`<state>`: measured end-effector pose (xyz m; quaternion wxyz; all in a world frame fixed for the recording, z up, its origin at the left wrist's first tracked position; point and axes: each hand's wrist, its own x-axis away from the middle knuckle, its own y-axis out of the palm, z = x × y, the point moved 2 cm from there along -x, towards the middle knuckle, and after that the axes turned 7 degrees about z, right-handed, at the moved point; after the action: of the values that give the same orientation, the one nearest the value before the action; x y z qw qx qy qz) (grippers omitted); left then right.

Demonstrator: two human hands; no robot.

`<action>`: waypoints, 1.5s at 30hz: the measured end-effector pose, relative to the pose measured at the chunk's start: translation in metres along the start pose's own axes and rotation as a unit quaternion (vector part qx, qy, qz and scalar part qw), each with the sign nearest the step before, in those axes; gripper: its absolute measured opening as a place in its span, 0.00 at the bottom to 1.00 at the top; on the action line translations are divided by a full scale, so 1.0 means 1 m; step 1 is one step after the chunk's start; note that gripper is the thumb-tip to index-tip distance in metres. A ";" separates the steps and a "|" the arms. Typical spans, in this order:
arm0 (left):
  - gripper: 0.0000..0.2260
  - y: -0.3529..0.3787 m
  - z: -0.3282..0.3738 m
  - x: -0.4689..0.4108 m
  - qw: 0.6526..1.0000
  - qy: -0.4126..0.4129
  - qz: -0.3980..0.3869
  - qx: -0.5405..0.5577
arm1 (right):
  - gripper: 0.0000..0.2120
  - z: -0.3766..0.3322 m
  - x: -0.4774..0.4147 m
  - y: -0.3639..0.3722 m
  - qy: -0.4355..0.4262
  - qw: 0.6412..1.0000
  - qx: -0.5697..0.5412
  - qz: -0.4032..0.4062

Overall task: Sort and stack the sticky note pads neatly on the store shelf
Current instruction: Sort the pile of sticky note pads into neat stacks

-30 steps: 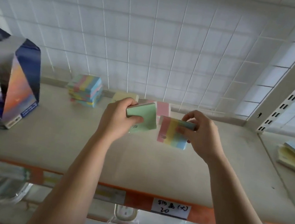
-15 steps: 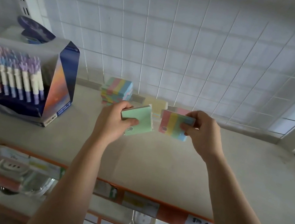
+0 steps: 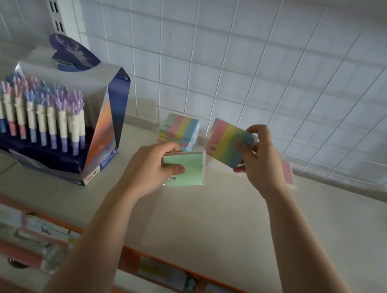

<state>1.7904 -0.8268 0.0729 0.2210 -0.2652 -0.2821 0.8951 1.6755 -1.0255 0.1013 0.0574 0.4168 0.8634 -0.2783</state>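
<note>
My left hand (image 3: 151, 167) grips a green sticky note pad (image 3: 187, 168) above the shelf (image 3: 226, 216), thumb on its top face. To its right and slightly higher, my right hand (image 3: 258, 159) holds a rainbow-striped pad (image 3: 228, 143) by its right edge, tilted. A stack of striped pads (image 3: 181, 131) sits at the back of the shelf against the grid wall. A pink pad (image 3: 287, 173) lies on the shelf, partly hidden behind my right wrist. A pale pad (image 3: 217, 164) shows under the striped one in my hand.
A blue display box of pastel pens (image 3: 55, 119) stands on the shelf's left part. A white wire grid (image 3: 253, 66) backs the shelf. An orange price strip (image 3: 189, 280) with labels runs along the front edge, and lower shelves lie below it.
The view has swung left, bringing the pen display further in. My right hand has lifted the striped pad slightly higher and tilted it; the left hand keeps hold of the green pad.
</note>
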 end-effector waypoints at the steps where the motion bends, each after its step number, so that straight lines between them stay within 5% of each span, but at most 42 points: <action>1: 0.12 -0.002 -0.003 0.001 1.000 0.005 -0.002 0.000 | 0.10 -0.004 -0.003 0.006 0.005 1.000 -0.010 0.003; 14: 0.11 -0.017 -0.025 -0.005 0.997 0.045 -0.061 -0.006 | 0.21 -0.033 -0.037 0.089 0.063 0.996 -0.060 -0.003; 18: 0.11 -0.021 -0.028 -0.007 0.997 0.039 -0.067 -0.009 | 0.18 -0.038 -0.041 0.101 0.018 1.000 0.005 0.010; 22: 0.11 -0.024 -0.030 -0.005 0.997 0.043 -0.068 -0.005 | 0.03 -0.039 -0.040 0.108 -0.032 0.996 0.077 0.017; 31: 0.10 -0.029 -0.032 -0.008 0.997 0.050 -0.065 0.005 | 0.09 -0.027 -0.032 0.104 -0.069 0.980 0.184 -0.018; 45: 0.10 -0.030 -0.030 -0.010 0.997 0.054 -0.058 -0.005 | 0.11 -0.023 -0.032 0.112 -0.091 0.982 0.166 0.005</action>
<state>1.8234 -0.7984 0.0747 0.2862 -0.2978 -0.2888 0.8637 1.7834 -0.9795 0.0827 0.0675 0.3978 0.7945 -0.4539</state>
